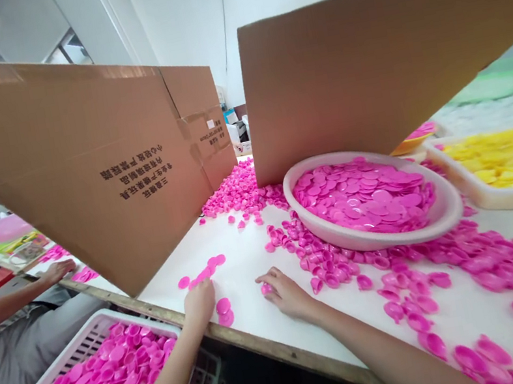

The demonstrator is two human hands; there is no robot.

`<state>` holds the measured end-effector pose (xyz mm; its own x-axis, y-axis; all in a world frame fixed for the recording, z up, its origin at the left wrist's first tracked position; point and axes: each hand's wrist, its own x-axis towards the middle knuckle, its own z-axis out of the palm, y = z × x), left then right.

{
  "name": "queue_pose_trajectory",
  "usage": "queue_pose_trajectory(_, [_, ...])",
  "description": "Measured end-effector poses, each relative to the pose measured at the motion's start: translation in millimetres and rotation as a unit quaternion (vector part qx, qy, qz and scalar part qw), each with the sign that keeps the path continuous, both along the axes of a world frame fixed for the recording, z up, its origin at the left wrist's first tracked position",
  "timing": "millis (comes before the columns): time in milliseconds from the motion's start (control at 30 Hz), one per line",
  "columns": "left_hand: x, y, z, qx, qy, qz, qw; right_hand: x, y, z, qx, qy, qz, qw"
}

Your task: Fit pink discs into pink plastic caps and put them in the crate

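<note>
My left hand [200, 304] is closed over the near part of a short row of flat pink discs [212, 263] on the white table. Its fingertips are hidden, so I cannot make out what they grip. Two more pink discs [223, 305] lie just right of that hand. Between thumb and fingers, my right hand [282, 295] holds a small pink plastic piece [266, 288], mostly covered by the fingers. Loose pink cup-shaped pieces [329, 265] are spread to the right of this hand.
A white tub [298, 201] of pink discs stands among the pieces. Cardboard panels [138, 140] rise behind. At lower left is a white basket [103, 318] of pink parts; a yellow-filled tray [486, 198] sits right. Another person's hand [59, 271] rests beyond the left panel.
</note>
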<state>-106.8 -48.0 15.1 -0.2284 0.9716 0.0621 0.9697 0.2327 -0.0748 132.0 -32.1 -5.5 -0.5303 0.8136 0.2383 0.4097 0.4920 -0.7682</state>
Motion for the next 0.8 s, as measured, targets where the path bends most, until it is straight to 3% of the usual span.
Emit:
queue_pose_trajectory(133, [24.0,-5.3,13.0,0.079,-0.112,-0.057,0.989,7.6,4.7,-0.9,-0.012,-0.003,0.011,1.000])
queue_pose_trajectory(267, [59.9,-9.1,15.3,0.106,-0.326,-0.113,0.933,15.7,9.6,3.4,-0.030,0.014,0.006,0.999])
queue_pose_trajectory(367, [82.8,-7.0,8.7,0.099,-0.398,-0.120,0.904,15.7,14.8,5.8,-0.046,0.049,-0.032,0.997])
queue_pose_trajectory(533, [106.5,3.0,-5.5,0.063,-0.445,-0.089,0.889,9.7,23.0,-4.1,-0.142,0.079,-0.091,0.982])
queue_pose_trajectory(667, [115.0,4.1,-14.9,0.066,-0.422,-0.086,0.900,5.9,23.6,-14.4,-0.241,0.085,-0.123,0.959])
queue_pose_trajectory(800, [114.1,2.3,-20.0,0.066,-0.387,-0.093,0.915,4.9,24.3,-12.1,-0.340,0.088,-0.128,0.927])
